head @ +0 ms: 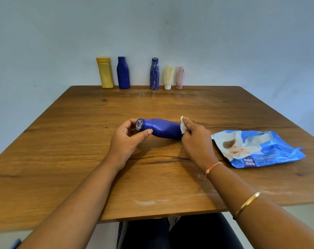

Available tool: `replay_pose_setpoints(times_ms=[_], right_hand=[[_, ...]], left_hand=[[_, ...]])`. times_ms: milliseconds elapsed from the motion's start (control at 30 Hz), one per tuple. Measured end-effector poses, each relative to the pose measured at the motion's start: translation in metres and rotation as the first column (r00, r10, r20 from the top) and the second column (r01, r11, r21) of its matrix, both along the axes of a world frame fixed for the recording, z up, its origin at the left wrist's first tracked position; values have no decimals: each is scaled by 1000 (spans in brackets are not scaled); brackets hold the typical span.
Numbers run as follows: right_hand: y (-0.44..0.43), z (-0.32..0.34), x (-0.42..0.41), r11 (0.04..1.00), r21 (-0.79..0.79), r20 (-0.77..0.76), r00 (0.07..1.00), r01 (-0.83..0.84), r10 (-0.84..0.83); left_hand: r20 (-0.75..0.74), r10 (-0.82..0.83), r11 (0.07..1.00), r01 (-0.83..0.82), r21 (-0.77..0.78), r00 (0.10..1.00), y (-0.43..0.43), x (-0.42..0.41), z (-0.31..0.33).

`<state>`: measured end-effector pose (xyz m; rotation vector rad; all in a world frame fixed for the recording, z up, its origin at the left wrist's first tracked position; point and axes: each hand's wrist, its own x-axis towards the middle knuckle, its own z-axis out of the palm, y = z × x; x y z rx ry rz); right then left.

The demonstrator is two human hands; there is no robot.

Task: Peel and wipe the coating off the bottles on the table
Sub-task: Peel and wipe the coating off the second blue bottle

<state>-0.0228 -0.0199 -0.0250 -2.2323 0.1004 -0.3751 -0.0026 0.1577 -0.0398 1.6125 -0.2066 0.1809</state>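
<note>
A blue bottle (161,128) lies on its side above the wooden table (152,186), cap end pointing left. White coating streaks the top of its cap. My left hand (129,139) grips the cap end between thumb and fingers. My right hand (193,139) pinches a white wet wipe (183,125) against the bottle's base end. At the table's far edge stand a clean yellow bottle (105,72), a clean blue bottle (123,72), and three coated ones: a blue bottle (154,73), a cream tube (168,77) and a pink tube (180,77).
A blue pack of wet wipes (256,150) lies open on the table to the right of my right hand. White smears mark the wood near the front edge (145,202) and by the row of bottles. A pale wall stands behind the table.
</note>
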Motion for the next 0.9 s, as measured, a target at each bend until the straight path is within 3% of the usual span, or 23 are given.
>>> replay_pose_setpoints(times_ms=[133, 267, 367, 500, 633, 800, 900], right_hand=[[5, 15, 2, 987, 163, 50, 999, -4, -4], [11, 36, -2, 896, 439, 62, 997, -70, 48], [16, 50, -7, 830, 542, 94, 991, -132, 96], [29, 58, -16, 827, 514, 133, 973, -229, 187], [39, 54, -24, 954, 241, 163, 976, -181, 144], [27, 56, -10, 915, 372, 106, 986, -159, 128], [31, 52, -19, 941, 311, 141, 986, -131, 91]], left_hand=[[-34, -40, 985, 34, -167, 999, -1, -3, 7], [-47, -92, 946, 72, -317, 995, -13, -5, 20], [-21, -129, 946, 117, -302, 991, -23, -5, 27], [34, -141, 971, 145, -190, 989, -38, -14, 37], [83, -138, 988, 143, -57, 987, -42, -20, 44], [86, -239, 971, 236, 50, 967, -40, -21, 45], [76, -199, 977, 192, 95, 977, -43, -19, 47]])
